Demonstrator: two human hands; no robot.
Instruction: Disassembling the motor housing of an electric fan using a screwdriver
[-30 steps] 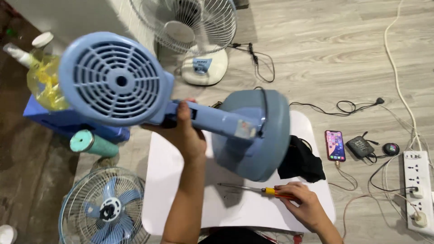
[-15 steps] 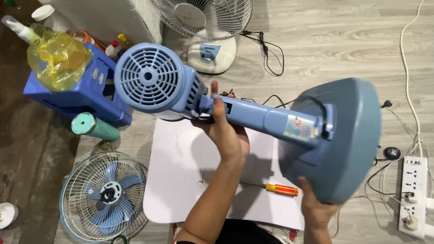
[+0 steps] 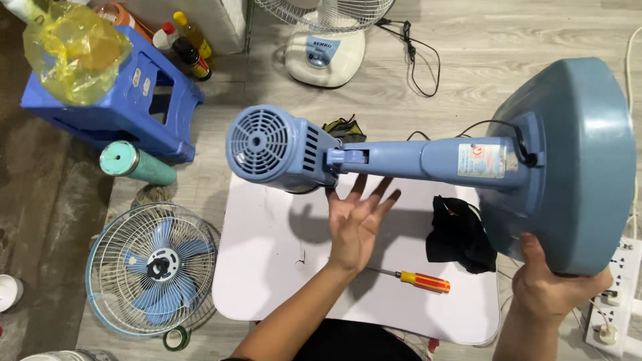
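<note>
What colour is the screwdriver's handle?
Red and yellow; the screwdriver lies on the white table, head view.

Blue stool (image 3: 114,110), teal cylinder (image 3: 137,164), screwdriver (image 3: 414,279), black cloth (image 3: 458,234), white table (image 3: 267,267).

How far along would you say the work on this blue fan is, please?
Done: the fan's guard and blades lie on the floor. In hand: the right hand grips the fan by its base; the open left hand is beneath its neck. Left: the screwdriver lies unused on the table.
</note>
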